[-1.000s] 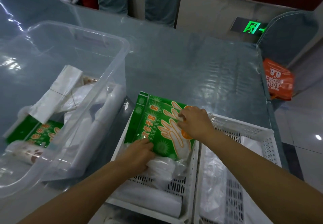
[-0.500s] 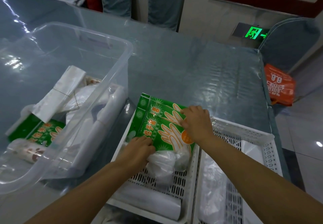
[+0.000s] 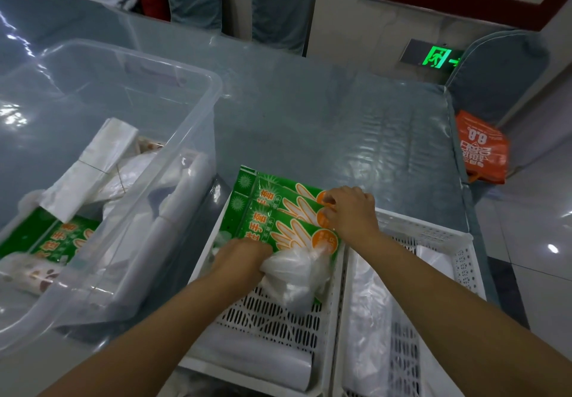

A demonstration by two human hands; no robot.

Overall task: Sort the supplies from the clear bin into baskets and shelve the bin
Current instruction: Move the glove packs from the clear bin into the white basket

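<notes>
- glove packs (image 3: 278, 210), green and stacked, lie at the far end of the left white basket (image 3: 272, 319), partly sorted.
- clear bin (image 3: 185, 93) on the table (image 3: 325, 124) holds another green pack, rolls and bags, so sorting and shelving remain.
- left hand (image 3: 238, 257), its grip curled, presses the stack's near edge beside a plastic bag (image 3: 297, 276).
- right hand (image 3: 349, 210), fingers bent, pushes down the stack's right edge.

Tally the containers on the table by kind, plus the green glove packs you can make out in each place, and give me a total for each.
Clear bin: 1
White baskets: 2
Containers total: 3
Green glove packs in the left basket: 3, fanned under both hands
Green glove packs in the bin: 1 visible; more may be hidden
Packs total: 4 visible
</notes>
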